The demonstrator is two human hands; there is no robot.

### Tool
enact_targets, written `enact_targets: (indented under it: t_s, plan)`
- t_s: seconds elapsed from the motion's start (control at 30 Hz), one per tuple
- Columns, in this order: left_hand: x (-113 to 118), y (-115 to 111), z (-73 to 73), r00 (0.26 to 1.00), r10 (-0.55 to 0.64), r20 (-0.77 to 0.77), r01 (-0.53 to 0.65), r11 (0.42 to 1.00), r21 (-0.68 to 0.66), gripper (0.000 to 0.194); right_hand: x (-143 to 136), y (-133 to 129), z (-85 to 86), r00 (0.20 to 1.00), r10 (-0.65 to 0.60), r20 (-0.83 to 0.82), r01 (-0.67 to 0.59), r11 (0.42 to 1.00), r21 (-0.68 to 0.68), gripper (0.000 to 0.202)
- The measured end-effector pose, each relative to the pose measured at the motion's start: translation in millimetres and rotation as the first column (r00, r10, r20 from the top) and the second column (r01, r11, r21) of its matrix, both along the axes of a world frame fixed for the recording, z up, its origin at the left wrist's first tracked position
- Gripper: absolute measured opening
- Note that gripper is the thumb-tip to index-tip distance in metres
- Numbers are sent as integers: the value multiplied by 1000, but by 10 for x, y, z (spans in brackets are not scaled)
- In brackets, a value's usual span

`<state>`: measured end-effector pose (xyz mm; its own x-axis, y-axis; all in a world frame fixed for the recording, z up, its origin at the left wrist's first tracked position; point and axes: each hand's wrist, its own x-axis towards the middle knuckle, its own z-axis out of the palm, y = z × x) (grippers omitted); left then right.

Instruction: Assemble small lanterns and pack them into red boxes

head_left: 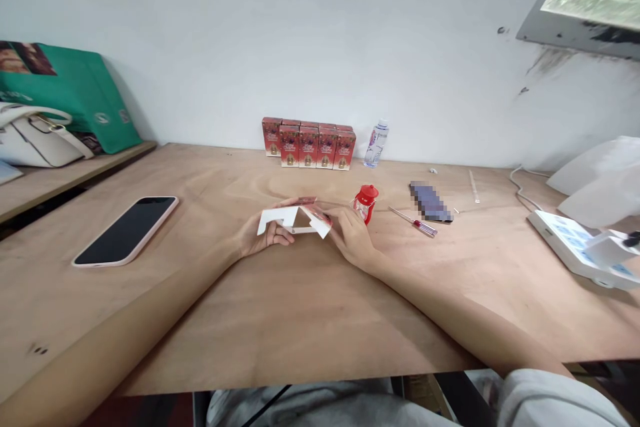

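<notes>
A small carton (283, 215) with white inner flaps spread open and some red printing outside is held between both hands. My left hand (260, 233) grips its left side, fingers curled beneath it. On the other side, my right hand (354, 235) is closed on the carton's right edge. Just beyond my right hand stands a small red lantern (367, 198) with a clear middle. Several red printed boxes (309, 147) stand in rows against the wall.
A clear bottle (376, 143) stands right of the boxes. On the right lie a screwdriver (420, 225), a blurred dark phone (431, 202) and a white power strip (575, 247). A large phone (127, 230) lies left. Bags (95, 100) occupy the far left.
</notes>
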<state>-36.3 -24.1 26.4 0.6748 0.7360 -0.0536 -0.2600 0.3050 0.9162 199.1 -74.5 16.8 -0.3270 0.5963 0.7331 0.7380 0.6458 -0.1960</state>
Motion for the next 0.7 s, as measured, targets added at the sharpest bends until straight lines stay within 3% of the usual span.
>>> enact_targets:
  t_s: [0.1,0.2,0.37,0.47,0.53,0.6,0.7]
  plan:
    - [-32,31,-65,998,-51,33,50,998,34,34,9,-12,-12,998,45,-40,-43,998,55,16]
    - [29,-22,-65,997,63,-33,-61,996,58,18,9,-33,-36,989,108,-102,-90,982,168,11]
    - [201,-189,19,950,291,-114,-262,941,213,35,7,-53,-86,956,75,-282,1,966,257,5]
    - [242,-224,28,897,414,-155,-320,850,419,23,12,-48,-86,928,27,-370,41,984,175,8]
    - [236,-206,10,812,559,-168,-379,724,576,22,16,-34,-77,916,-26,-399,73,992,104,12]
    - [209,-154,-20,726,671,-149,-440,620,650,23,12,-16,-69,910,-63,-410,82,996,29,13]
    - [128,-17,-72,701,708,-91,-555,621,554,29,-7,-3,-60,909,-11,-416,-12,999,-53,13]
